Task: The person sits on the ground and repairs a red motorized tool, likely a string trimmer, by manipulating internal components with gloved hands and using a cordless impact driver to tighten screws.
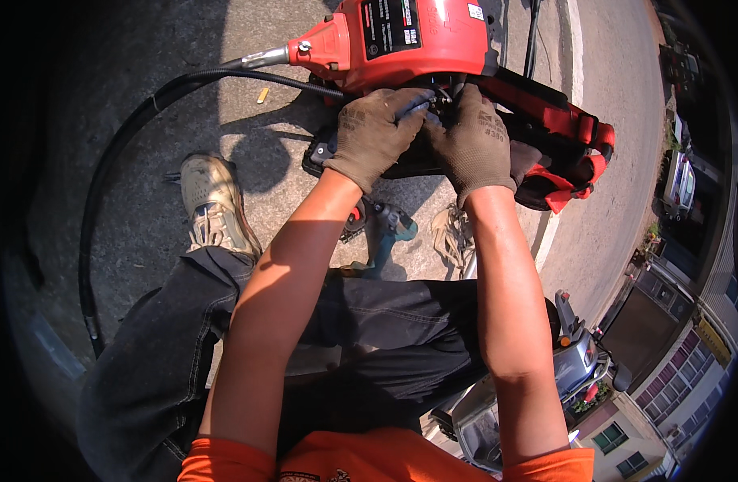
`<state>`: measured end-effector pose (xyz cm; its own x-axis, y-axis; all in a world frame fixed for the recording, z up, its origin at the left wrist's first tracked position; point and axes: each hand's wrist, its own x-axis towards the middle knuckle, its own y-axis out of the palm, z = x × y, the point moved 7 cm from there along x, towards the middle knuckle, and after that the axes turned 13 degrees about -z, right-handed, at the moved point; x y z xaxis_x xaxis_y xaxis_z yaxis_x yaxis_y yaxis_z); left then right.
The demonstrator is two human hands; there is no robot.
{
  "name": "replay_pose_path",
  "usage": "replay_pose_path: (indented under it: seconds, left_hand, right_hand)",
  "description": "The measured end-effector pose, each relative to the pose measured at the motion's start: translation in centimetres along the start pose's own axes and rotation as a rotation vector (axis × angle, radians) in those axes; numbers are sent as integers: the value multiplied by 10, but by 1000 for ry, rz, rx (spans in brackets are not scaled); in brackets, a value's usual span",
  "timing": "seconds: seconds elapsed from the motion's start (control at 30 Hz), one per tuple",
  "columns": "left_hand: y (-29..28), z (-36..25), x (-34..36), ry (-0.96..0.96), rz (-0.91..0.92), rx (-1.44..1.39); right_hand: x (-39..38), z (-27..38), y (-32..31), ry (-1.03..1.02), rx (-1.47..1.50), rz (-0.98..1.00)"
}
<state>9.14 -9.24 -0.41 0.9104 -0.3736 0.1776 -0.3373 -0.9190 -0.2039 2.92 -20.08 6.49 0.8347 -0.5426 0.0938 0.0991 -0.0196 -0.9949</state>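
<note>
My left hand [375, 132] and my right hand [472, 143], both in brown gloves, meet beneath the red housing of a machine [413, 36] at the top middle. Their fingers curl round a dark, partly hidden part among black fittings, which I cannot make out. A black ribbed hose [156, 98] arches from under the housing down the left side. A metal shaft [264, 58] joins the housing's red front fitting. Right of my hands is a black base with red straps [582, 173].
On the concrete pavement [276, 209] lie a teal power tool [393, 229] and a pale tangled bundle [451, 237]. My shoe [210, 201] stands at left. A kerb [549, 245] borders the road [610, 120] at right, with parked cars [678, 181], buildings, and a scooter [570, 353] behind my right arm.
</note>
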Motion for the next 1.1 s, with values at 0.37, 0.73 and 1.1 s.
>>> replay_pose_path:
  seconds: [0.37, 0.73, 1.1]
  left_hand:
    - [-3, 1, 15, -9, 128, 113]
    - [-3, -1, 15, 18, 86, 230]
    - [0, 1, 17, 37, 147, 261]
  right_hand:
    - [1, 3, 1, 19, -57, -12]
    - [-3, 13, -5, -10, -25, -129]
    - [3, 2, 1, -84, 16, -126]
